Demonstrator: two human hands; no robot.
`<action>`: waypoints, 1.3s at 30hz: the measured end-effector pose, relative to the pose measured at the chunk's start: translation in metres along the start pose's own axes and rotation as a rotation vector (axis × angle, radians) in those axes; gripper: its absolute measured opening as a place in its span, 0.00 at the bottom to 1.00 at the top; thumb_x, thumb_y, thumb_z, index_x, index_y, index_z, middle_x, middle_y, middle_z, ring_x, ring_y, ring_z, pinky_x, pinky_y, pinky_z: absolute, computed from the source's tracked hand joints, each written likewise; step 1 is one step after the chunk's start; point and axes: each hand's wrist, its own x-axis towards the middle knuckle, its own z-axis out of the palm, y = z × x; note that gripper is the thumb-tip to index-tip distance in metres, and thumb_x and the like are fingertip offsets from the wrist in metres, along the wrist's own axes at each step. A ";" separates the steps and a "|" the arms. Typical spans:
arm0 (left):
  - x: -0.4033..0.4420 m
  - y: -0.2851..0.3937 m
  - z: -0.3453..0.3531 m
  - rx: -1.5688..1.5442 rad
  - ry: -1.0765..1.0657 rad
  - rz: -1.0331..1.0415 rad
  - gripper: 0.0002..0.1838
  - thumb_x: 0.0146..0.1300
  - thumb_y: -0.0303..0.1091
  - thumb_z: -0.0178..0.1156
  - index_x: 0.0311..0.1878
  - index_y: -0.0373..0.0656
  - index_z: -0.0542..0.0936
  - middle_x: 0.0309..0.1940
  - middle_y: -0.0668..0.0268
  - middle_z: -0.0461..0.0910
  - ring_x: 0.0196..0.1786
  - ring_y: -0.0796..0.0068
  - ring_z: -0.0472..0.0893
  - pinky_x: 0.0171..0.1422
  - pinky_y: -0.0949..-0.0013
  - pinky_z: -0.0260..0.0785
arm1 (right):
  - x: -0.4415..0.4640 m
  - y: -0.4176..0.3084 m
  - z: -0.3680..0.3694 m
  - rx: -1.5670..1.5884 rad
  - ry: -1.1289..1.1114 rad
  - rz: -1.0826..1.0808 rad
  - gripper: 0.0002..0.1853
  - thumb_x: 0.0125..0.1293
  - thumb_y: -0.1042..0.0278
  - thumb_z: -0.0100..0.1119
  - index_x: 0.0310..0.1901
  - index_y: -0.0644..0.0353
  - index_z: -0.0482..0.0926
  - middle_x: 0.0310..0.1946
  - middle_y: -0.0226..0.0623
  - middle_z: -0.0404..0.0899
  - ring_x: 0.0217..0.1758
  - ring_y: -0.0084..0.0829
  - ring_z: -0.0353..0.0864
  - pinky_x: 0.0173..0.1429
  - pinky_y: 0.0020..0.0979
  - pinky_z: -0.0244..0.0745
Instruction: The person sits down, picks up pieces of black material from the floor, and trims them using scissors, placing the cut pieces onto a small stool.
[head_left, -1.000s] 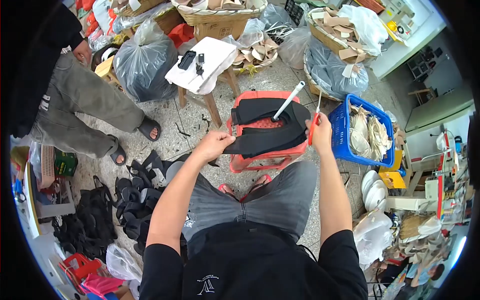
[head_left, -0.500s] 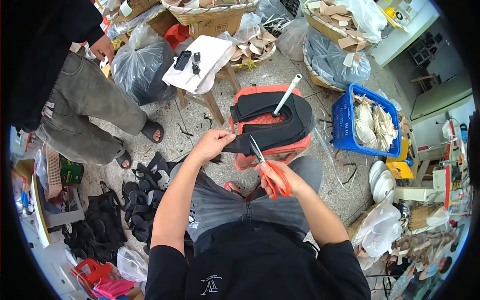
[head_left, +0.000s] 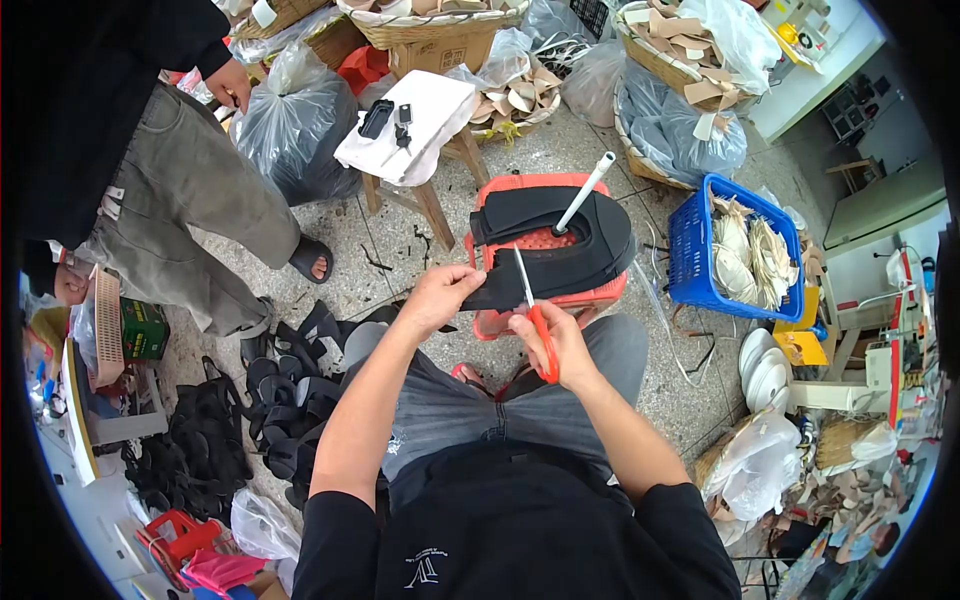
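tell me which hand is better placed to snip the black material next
Probably the right hand: it holds the red-handled scissors close to the black material, while the left hand pinches its edge.

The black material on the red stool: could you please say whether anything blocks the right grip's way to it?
Only the scissors in the right grip come between; nothing else visible stands before the black material.

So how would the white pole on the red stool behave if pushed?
The white pole looks straight, so probably stiff. It's slim, so likely light. It might tip, rising well above the red stool, though its fixing is unclear.
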 end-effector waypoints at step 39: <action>-0.123 0.076 0.090 -0.254 0.043 0.209 0.13 0.77 0.33 0.63 0.35 0.36 0.80 0.29 0.69 0.78 0.31 0.78 0.71 0.37 0.73 0.65 | -0.069 -0.049 -0.021 -0.191 0.216 -0.631 0.28 0.64 0.79 0.65 0.67 0.64 0.74 0.47 0.34 0.81 0.42 0.24 0.74 0.48 0.23 0.70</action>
